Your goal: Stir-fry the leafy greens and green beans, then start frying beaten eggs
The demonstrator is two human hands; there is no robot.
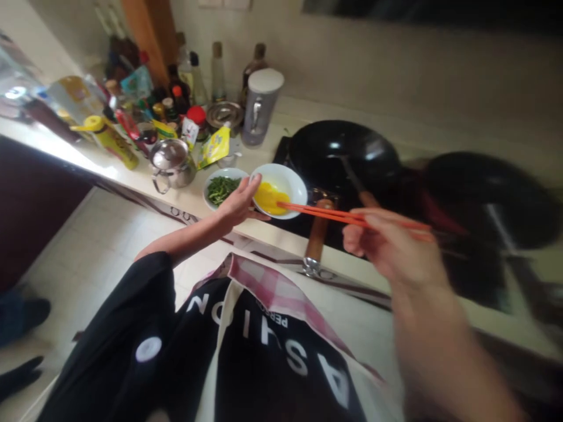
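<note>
My left hand [241, 202] grips the rim of a white bowl [299, 187], thumb on top and fingers underneath. The bowl is tilted toward me and holds yellow beaten egg [268, 198]. In my right hand [387, 240] is a pair of orange chopsticks [323, 212], with their tips in the egg. Behind my left hand, a second white bowl [229, 172] of chopped green vegetables [222, 189] stands on the counter. Right of the egg bowl sits a black wok [316, 140] with a wooden handle [317, 237] pointing at me; a spatula [352, 176] lies in it.
A second dark pan [479, 176] with a utensil stands at the right. Left along the counter are a steel pot [171, 161], a yellow bottle [109, 140], a yellow packet [215, 146], a lidded clear pitcher [263, 111] and several seasoning bottles. Another person's feet [26, 334] show at the lower left.
</note>
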